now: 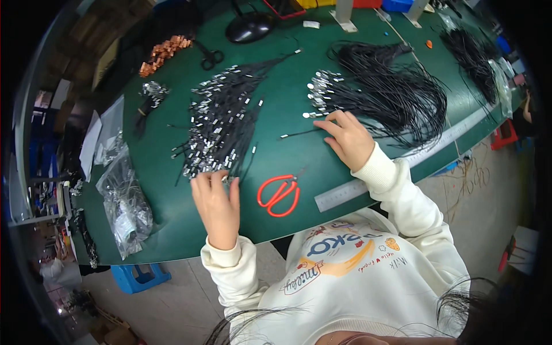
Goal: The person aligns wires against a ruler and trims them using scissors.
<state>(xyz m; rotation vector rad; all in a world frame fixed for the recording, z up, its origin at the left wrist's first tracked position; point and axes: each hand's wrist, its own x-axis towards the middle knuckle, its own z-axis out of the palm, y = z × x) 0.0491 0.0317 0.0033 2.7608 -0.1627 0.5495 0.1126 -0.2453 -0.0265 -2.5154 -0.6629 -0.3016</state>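
Observation:
My left hand [217,201] rests at the near end of a pile of thin black cords with silver metal ends [221,123]. Its fingers are curled in toward the thumb; what lies between the tips is too small to make out. My right hand [351,139] hovers beside a second bundle of black cords [397,86], whose silver ends point left. Its thumb and index finger are spread apart, and a single black cord [302,134] runs to the left from the gap between them. Between my hands lie red-handled snips [279,196].
A metal ruler [342,195] runs along the near right table edge. Plastic bags of parts [126,213] lie at the left. Scissors [210,57], copper-coloured pieces [164,53] and a round black base [250,26] stand farther back. Another cord bundle [471,60] is far right.

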